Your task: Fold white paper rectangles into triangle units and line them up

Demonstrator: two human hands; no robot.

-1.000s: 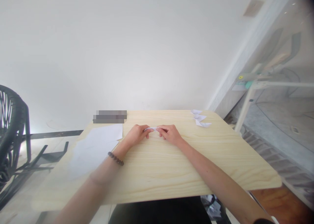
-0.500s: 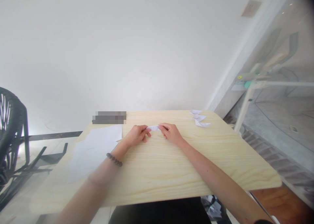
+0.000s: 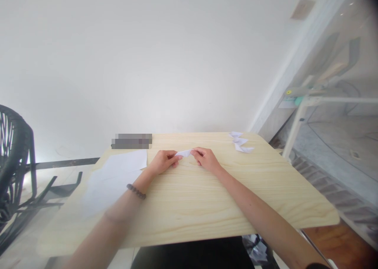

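Near the far edge of a pale, wood-grained tabletop [image 3: 189, 206], a small folded paper strip [image 3: 184, 153] is pinched at both ends: the left hand [image 3: 163, 162] grips one end between thumb and fingers, the right hand [image 3: 206, 159] the other. Whether the strip touches the wood or is held just clear of it cannot be told. The step in hand is judged to be the creasing or shaping of a fold; further folding would call for light, even fingertip pressure, one end steadied while the other is turned. The strip is white, narrow and slant-edged. To the right lie angular, pointed folded pieces [image 3: 240, 141] of similar white paper; to the left, smooth sheets [image 3: 124, 163] lie flat. A bracelet [image 3: 136, 191] of dark, rounded beads sits behind the left hand.
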